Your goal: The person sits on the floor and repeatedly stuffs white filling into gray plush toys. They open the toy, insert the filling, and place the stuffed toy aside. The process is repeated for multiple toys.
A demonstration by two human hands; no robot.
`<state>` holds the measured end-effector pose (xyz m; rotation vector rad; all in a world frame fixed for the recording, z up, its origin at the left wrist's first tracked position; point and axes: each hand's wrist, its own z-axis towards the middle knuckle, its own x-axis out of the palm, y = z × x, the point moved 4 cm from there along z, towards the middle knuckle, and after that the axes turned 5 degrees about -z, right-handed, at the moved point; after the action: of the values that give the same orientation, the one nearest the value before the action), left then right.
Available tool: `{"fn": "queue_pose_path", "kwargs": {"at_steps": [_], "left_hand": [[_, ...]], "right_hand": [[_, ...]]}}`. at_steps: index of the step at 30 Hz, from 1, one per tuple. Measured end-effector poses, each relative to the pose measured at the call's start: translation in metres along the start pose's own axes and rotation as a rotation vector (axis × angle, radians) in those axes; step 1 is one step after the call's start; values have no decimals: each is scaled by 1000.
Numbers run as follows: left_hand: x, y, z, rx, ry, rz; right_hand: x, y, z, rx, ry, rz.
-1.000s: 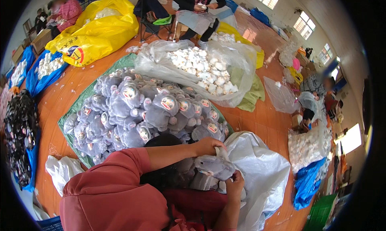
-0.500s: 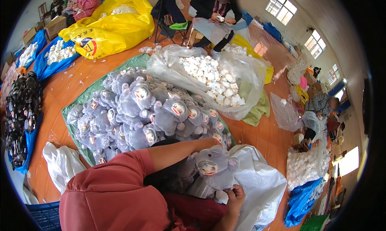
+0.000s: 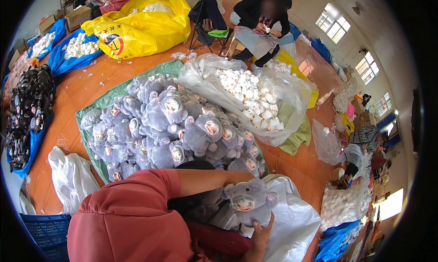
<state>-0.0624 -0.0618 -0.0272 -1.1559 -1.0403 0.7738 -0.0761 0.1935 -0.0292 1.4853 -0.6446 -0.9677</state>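
Head view: from where I stand, the grey plush toy (image 3: 252, 203) sits over the person's lap, its painted face turned up and tilted slightly, its lower end partly covered by the fingers. The right hand (image 3: 262, 233) grips its lower body, thumb laid across the front; the fingers behind it are out of sight. The left hand (image 3: 239, 176) meets the head from the far side, mostly hidden behind it, so I can't tell how those fingers are closed. Something black (image 3: 196, 165) pokes out past the left forearm, too covered to make out. A white sack (image 3: 294, 216) spreads just beside the toy, partly behind it. Beyond, a heap of grey plush toys (image 3: 159, 120) covers most of a green sheet (image 3: 157, 70), its near edge blocked by the red sleeve (image 3: 141, 193). A blue basket (image 3: 44, 232) is cut off at the lower left.
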Motion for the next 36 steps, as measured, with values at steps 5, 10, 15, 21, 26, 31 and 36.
{"fn": "queue_pose_path", "kwargs": {"at_steps": [5,10,15,21,26,31,36], "left_hand": [[9,-6,0,-124,-74,46],[8,5,4,-169,-70,-464],[9,19,11,-252,-298,-564],[7,5,4,-174,-379,-14],[7,3,3,-220,-275,-351],[22,3,5,-275,-157,-388],[28,0,1,-258,-200,-483]], "right_hand": [[12,27,-6,157,-155,-1],[13,25,1,263,-283,322],[0,5,6,211,-365,170],[-19,-13,8,155,-504,111],[-21,0,11,16,-499,-8],[-12,2,13,-54,-430,-96],[-15,13,12,-59,-420,-187]]}}
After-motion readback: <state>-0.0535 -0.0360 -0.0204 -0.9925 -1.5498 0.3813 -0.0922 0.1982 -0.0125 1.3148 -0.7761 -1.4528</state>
